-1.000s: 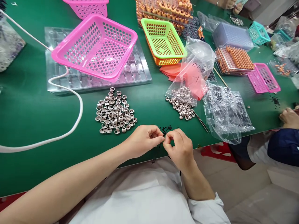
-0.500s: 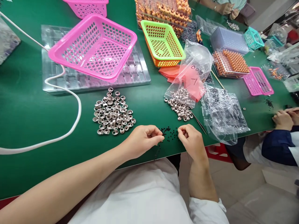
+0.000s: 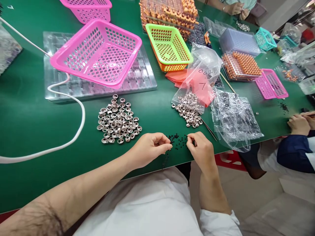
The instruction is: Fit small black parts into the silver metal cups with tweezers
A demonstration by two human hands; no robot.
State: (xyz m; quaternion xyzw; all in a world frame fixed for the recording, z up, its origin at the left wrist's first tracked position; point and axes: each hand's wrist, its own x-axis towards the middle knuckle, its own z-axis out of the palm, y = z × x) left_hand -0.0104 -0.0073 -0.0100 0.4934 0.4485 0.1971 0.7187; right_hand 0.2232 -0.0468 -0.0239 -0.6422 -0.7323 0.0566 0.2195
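**Black beads, loose on table**

Tiny, dark black beads (image 3: 174, 136), roundish as far as can be told at this size. Lying flat on the green table (image 3: 36, 173) near its edge. Denser cluster beside the left fingertips (image 3: 169, 145); looser scatter toward the right hand (image 3: 202, 149). Thin trail nearer the edge, blurred, perhaps strung together.

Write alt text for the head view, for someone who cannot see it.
Left hand and right hand are pinched beside small black pieces on a green table. Behind lie two piles of metal rings, pink baskets and a green basket.

Bright light, soft glare, edges seemingly stretched
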